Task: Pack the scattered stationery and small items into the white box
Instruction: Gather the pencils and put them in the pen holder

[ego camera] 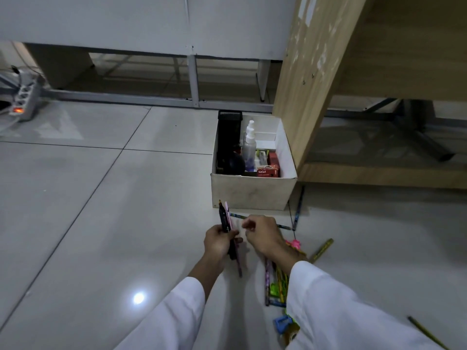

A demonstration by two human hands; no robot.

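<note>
While my left hand (219, 240) grips a black marker (224, 221) and a pink pencil (233, 238) just before the white box (252, 192) on the floor (101, 198), my right hand (262, 234) hovers beside it, fingers loosely curled and holding nothing. My right sleeve (341, 311) partly hides the scattered pencils (273, 279). The box's contents are hard to make out.

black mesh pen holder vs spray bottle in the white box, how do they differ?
The black mesh pen holder is opaque, dark and square-sided; the spray bottle is clear, round and has a white nozzle. The holder stands at the box's left wall, and the bottle is just right of it, nearer the middle. Both stand upright inside the white box and rise above its rim.
</note>
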